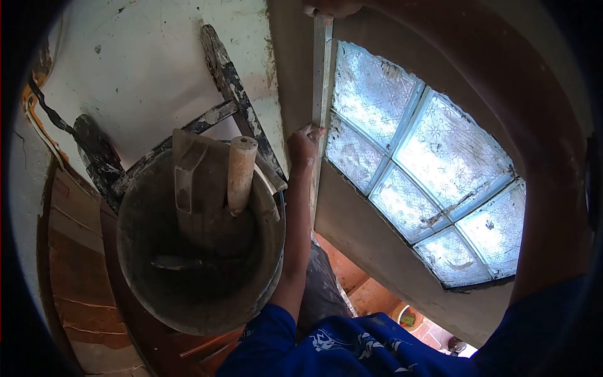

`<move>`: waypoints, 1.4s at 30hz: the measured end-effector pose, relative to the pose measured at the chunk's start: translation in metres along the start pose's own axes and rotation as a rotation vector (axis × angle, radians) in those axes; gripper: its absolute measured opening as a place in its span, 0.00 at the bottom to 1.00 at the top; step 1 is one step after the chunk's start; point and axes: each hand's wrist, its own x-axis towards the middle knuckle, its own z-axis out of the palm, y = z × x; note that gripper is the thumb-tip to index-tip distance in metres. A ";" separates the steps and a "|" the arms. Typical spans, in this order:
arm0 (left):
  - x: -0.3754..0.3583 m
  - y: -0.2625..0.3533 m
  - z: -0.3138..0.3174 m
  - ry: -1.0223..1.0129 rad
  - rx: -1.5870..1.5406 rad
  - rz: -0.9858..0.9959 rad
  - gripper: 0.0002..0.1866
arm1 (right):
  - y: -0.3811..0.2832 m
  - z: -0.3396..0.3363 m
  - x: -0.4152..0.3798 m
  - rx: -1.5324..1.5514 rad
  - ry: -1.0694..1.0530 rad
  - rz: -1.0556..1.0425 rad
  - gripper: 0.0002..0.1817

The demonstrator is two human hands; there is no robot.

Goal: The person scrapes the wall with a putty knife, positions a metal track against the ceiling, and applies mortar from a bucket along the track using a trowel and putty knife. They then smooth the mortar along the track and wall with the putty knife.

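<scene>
A long, pale straightedge (321, 75) runs along the edge of the plastered wall, beside the glass-block window (402, 151). My left hand (306, 146) is closed around its middle part, fingers curled over the edge. At the top of the view my right hand (333, 7) grips the upper end; its fingers are partly cut off by the frame. My right arm arches over the window. Left of my left forearm stands a large mortar-stained bucket (135, 264). A plastering float (195, 163) and a tool with a round wooden handle (242, 173) rest in it.
Behind the bucket rises a paint-spattered wooden frame (229, 85), perhaps a ladder or chair, against a white wall (151, 63). Cables (44, 125) hang at the far left. Brown boards or cardboard (81, 276) lie lower left. Reddish floor (352, 279) shows far below.
</scene>
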 end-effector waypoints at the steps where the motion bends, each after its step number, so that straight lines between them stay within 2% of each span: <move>1: 0.000 -0.003 0.003 0.032 0.019 0.011 0.19 | 0.001 0.001 0.001 0.000 0.002 0.005 0.17; 6: 0.000 0.001 0.001 0.011 0.005 -0.014 0.21 | -0.002 -0.008 -0.005 0.007 -0.049 0.020 0.17; 9: -0.004 0.010 -0.003 0.043 0.002 0.001 0.20 | 0.003 -0.004 -0.003 0.027 0.046 -0.054 0.17; 12: -0.006 0.015 -0.003 0.042 -0.040 -0.002 0.18 | 0.002 -0.005 -0.005 -0.005 -0.018 -0.029 0.16; 15: -0.006 0.015 -0.004 0.043 0.026 -0.001 0.19 | 0.004 0.001 -0.002 -0.041 0.057 -0.057 0.17; 18: -0.004 0.012 -0.003 0.027 0.044 -0.007 0.20 | 0.004 -0.005 -0.003 0.029 -0.014 -0.047 0.16; 29: -0.002 0.003 0.003 0.030 0.021 0.002 0.20 | 0.006 -0.006 -0.007 0.037 -0.013 -0.037 0.15; 42: -0.001 0.023 -0.006 0.041 -0.013 -0.009 0.20 | 0.007 0.000 -0.009 0.040 0.002 -0.027 0.15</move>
